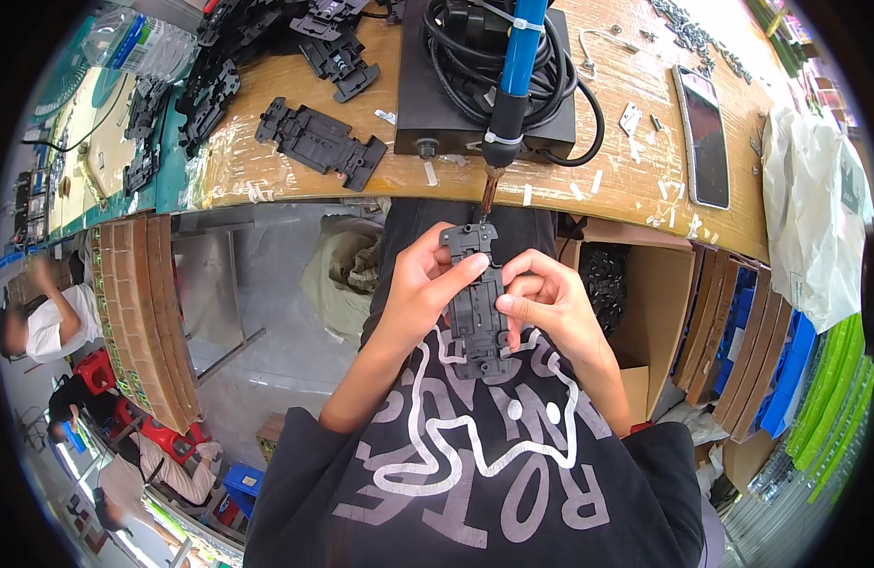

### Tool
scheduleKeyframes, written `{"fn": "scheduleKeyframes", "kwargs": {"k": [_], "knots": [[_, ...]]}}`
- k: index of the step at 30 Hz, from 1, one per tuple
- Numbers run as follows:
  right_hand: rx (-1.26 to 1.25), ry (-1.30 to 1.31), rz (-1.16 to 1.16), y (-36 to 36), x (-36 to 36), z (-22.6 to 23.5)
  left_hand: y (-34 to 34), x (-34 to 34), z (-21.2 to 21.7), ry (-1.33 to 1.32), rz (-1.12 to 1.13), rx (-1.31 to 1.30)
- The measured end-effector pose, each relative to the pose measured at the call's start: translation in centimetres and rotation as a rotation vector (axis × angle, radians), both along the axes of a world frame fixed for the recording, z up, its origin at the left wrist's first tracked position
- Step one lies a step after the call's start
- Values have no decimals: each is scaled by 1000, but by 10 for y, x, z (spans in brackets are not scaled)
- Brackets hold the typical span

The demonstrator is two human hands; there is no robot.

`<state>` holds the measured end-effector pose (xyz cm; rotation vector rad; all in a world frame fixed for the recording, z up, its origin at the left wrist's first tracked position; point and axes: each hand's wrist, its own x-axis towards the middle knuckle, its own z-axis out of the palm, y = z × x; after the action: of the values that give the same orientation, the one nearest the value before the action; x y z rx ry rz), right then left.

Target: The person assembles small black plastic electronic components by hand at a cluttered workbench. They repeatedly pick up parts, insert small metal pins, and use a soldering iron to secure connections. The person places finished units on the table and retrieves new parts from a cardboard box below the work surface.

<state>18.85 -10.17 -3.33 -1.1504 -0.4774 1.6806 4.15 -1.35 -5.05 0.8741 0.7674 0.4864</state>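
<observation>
Black printed shirt (475, 473) fills the near edge; just above it both hands clamp one dark plastic chassis part (477, 303), held upright over the lap. Left hand (420, 284) wraps the part's left side, thumb across its top front. Right hand (549, 298) pinches the right side, fingers curled on the edge. Directly above the grip, a blue-handled powered screwdriver (513, 80) hangs tip-down, bit touching the part's top end. Behind it: black box w/ coiled cable (484, 104) on the wooden bench (267, 166). Up-left of the grip a loose matching chassis piece (321, 142); up-right a phone (704, 133). Right of the grip, cardboard box of black parts (607, 284).
</observation>
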Motion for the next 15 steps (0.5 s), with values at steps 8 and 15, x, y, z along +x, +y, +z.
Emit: {"fn": "scheduleKeyframes", "kwargs": {"k": [8, 15], "knots": [[-26, -8, 1, 2, 0, -1, 0, 0, -3, 3, 12, 5], [-17, -20, -17, 4, 0, 1, 3, 3, 0, -8, 30, 38]]}}
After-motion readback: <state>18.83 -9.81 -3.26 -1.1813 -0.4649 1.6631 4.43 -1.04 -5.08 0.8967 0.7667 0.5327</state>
